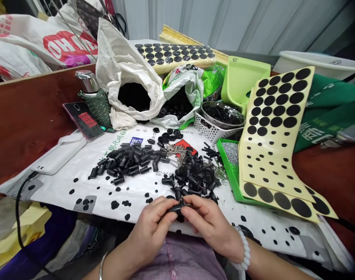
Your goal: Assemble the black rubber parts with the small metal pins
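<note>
While both hands pinch it, the small part [177, 209] looks matte black.

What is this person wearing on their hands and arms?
No gloves or sleeves: hands and forearms are bare. The left hand has a thin silver bangle at its wrist; the right hand, a bracelet of round white beads.

Pale corrugated wall [224, 19] behind, grey-white panels. Red-brown wooden table [25, 116], bare at left and right sides. White printed sheet [107, 196] covers middle. Printed sacks [25, 42] piled beyond back-left corner. White tub [320, 62] at back right, near wall. Light even and soft.
</note>
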A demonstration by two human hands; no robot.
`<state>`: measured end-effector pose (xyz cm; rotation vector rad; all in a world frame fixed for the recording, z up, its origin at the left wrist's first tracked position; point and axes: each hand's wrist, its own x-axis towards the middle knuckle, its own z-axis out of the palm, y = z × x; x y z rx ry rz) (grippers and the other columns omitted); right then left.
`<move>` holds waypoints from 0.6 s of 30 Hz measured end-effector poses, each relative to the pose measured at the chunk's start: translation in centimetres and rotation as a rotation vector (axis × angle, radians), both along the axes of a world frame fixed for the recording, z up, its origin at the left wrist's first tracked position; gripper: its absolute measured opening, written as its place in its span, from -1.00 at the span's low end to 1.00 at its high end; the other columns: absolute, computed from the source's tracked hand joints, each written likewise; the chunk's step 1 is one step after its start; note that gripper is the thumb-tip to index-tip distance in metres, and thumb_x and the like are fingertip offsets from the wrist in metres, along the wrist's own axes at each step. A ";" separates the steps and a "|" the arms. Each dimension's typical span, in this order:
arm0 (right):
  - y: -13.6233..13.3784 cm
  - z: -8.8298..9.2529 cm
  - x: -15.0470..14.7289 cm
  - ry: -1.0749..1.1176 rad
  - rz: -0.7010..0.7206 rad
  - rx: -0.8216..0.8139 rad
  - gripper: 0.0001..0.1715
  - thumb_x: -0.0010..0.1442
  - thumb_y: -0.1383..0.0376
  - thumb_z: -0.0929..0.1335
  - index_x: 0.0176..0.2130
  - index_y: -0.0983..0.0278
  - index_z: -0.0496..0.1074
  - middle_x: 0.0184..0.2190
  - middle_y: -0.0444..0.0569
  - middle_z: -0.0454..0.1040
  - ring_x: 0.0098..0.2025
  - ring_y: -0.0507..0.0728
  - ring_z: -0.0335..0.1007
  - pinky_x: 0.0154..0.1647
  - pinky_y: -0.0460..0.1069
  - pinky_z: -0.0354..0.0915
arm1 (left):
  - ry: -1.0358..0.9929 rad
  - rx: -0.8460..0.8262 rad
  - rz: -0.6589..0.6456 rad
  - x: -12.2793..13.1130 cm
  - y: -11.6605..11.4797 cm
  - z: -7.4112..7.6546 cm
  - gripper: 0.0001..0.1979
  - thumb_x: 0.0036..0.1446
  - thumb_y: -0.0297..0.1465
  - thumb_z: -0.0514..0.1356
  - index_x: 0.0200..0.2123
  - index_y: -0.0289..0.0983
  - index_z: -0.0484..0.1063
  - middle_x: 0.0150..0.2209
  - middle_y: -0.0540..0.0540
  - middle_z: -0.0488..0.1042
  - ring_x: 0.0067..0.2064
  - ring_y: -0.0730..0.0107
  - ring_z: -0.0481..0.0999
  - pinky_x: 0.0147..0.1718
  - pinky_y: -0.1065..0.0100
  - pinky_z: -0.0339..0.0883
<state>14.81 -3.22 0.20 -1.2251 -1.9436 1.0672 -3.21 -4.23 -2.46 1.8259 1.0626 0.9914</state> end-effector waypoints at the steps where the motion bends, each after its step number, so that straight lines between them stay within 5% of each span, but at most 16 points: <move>1: 0.1 0.1 -0.1 0.045 -0.029 -0.158 -0.64 0.24 0.08 0.20 -0.36 0.31 0.32 -0.62 -0.19 0.29 -0.63 -0.07 0.19 -0.66 -0.18 0.17 | 0.040 0.088 0.019 0.3 -0.1 -0.2 -0.78 0.20 -0.47 0.04 -0.12 -0.29 0.39 -0.29 -0.14 0.45 -0.25 0.34 0.42 -0.25 0.35 0.34; 5: 0.6 0.2 0.0 0.144 -0.081 -0.565 -0.54 0.14 -0.04 0.25 -0.46 0.31 0.25 -0.69 -0.27 0.21 -0.77 -0.14 0.02 -0.81 -0.22 -0.07 | 0.150 0.373 0.076 1.0 -0.4 -1.2 -0.72 0.18 -0.55 0.02 -0.03 -0.30 0.30 -0.27 -0.18 0.44 -0.25 0.30 0.42 -0.26 0.30 0.36; 9: 0.7 0.2 0.4 0.235 -0.090 -0.655 -0.51 0.11 -0.08 0.26 -0.44 0.32 0.26 -0.70 -0.27 0.24 -0.80 -0.15 0.04 -0.82 -0.23 -0.08 | 0.199 0.456 0.067 1.3 0.1 -1.2 -0.68 0.19 -0.56 0.01 0.01 -0.30 0.24 -0.28 -0.18 0.43 -0.24 0.30 0.41 -0.27 0.30 0.37; 14: 2.1 1.5 2.2 0.193 -0.157 -0.267 -0.56 0.10 0.00 0.31 -0.25 0.34 0.37 -0.59 -0.19 0.31 -0.66 -0.09 0.16 -0.71 -0.19 0.12 | 0.249 0.332 0.037 2.0 2.2 0.2 -0.54 0.21 -0.41 0.05 0.17 -0.26 0.05 0.01 -0.26 0.30 0.03 0.22 0.32 -0.02 0.20 0.29; 18: 4.7 3.0 4.6 -0.140 -0.290 0.143 -0.48 0.15 0.02 0.28 -0.03 0.32 0.34 -0.49 -0.12 0.41 -0.60 -0.02 0.26 -0.57 -0.08 0.25 | 0.332 0.331 0.124 2.6 3.9 0.0 -0.37 0.19 -0.28 0.07 0.24 -0.26 -0.15 0.17 -0.31 0.10 0.19 0.09 0.12 0.11 0.03 0.12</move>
